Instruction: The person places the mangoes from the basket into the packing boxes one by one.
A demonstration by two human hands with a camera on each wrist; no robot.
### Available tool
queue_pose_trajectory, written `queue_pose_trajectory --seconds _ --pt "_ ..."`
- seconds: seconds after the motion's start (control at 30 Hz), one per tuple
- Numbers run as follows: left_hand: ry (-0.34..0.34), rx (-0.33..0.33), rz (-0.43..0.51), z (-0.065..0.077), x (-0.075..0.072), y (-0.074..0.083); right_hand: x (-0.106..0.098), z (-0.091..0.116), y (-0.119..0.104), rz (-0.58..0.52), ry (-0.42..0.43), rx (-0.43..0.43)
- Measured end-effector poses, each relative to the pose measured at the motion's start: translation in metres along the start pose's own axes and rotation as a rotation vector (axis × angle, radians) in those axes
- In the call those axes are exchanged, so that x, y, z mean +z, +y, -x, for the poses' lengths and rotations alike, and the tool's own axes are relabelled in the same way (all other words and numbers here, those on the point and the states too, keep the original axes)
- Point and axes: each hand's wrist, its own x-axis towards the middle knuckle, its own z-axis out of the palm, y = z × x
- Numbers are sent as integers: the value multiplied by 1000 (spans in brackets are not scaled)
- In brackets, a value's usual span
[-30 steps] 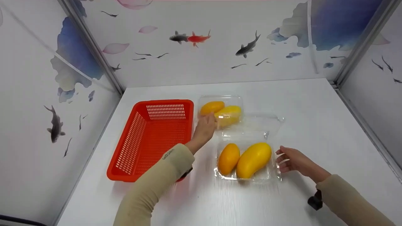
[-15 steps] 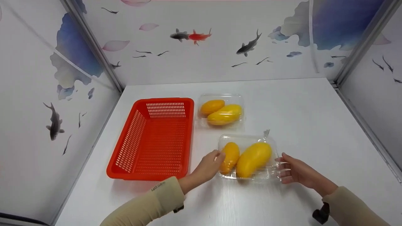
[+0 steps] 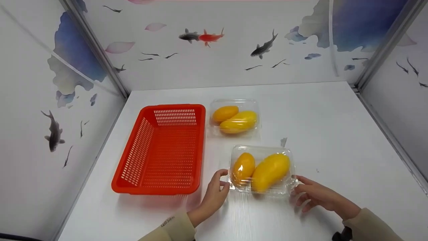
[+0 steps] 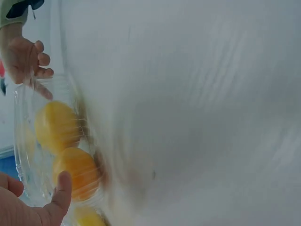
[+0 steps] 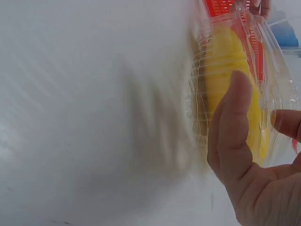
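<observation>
Two yellow mangoes (image 3: 271, 172) lie inside a clear plastic clamshell box (image 3: 239, 149) on the table, its lid folded down over them. At the box's front left corner is my left hand (image 3: 212, 197), thumb and index finger spread apart around the corner. My right hand (image 3: 322, 197) pinches the rim at the front right corner. In the right wrist view its thumb (image 5: 287, 123) is on the upper side of the rim and a fingertip (image 5: 240, 87) on the lower side.
A second clear box (image 3: 234, 101) with two mangoes (image 3: 225, 113) stands behind. On the left is a red perforated plastic basket (image 3: 201, 150). Printed panels (image 3: 227, 73) enclose the white table (image 3: 311, 117) at the back and sides.
The lid swung forward and down over the near box. My left hand came from the far box to the near box's front left corner. The right hand shifted to the front right corner.
</observation>
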Motion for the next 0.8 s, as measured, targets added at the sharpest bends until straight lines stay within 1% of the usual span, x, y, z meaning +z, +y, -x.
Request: queue_pose_trajectory --seconds 0.07,0.17,0.23,0.3,0.4,0.47,0.67,0.8 --pt "-4 -51 64 -2 3 -4 0 -1 1 -13 -40 -25" --pt "-68 -170 177 -6 4 -9 1 -5 2 -42 -84 -77" --pt "-116 -237 246 -10 4 -11 3 -10 1 -50 -90 -113" --pt "-146 -270 307 -12 3 -12 6 -15 0 -51 -85 -145" --pt "-128 -258 381 -15 3 -14 8 -22 -2 -55 -77 -181" --pt "-108 -242 403 -16 3 -16 9 -25 -3 -61 -80 -197" --pt "-63 -226 408 -17 1 -21 13 -28 -9 -70 -73 -224" --pt "1 -240 417 -19 -1 -23 18 -37 -15 -87 -38 -212"
